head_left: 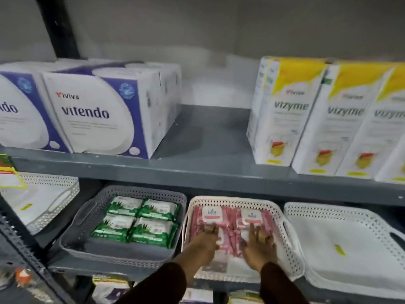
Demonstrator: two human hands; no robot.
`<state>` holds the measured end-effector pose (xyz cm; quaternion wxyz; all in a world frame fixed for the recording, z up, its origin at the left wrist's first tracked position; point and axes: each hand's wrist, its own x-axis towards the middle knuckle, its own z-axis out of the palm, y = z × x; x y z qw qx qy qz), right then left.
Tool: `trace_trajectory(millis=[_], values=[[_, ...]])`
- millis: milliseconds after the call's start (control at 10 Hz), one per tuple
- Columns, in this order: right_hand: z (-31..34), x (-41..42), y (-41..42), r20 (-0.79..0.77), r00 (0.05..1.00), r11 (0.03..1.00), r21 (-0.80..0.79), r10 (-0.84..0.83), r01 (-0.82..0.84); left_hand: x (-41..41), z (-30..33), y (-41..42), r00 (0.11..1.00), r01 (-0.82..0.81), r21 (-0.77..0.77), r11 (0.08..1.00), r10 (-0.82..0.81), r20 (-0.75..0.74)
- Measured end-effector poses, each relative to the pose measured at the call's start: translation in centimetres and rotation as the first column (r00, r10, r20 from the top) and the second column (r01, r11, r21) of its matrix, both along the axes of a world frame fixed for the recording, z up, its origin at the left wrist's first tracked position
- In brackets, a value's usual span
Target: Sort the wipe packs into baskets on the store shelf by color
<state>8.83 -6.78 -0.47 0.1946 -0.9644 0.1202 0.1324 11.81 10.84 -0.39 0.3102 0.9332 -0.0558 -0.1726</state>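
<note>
Several pink wipe packs (230, 218) lie in a pale pink basket (232, 200) on the lower shelf. My left hand (205, 242) rests flat on the left pink packs, fingers spread. Flat on the right pink packs lies my right hand (258, 245), holding nothing. To the left, a grey basket (87, 220) holds several green wipe packs (140, 220) in a two-by-two block.
A white basket (350, 244) stands to the right and another white basket (43, 200) at far left. On the upper shelf (208, 170) stand blue-and-white boxes (92, 110) left and yellow-and-white boxes (317, 119) right, with a gap between.
</note>
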Motion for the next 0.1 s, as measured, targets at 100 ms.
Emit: trace_trajectory(millis=[100], values=[[-0.52, 0.5, -0.04, 0.012, 0.997, 0.997, -0.01, -0.073, 0.074, -1.15, 0.91, -0.47, 0.999, -0.012, -0.041, 0.999, 0.014, 0.051]])
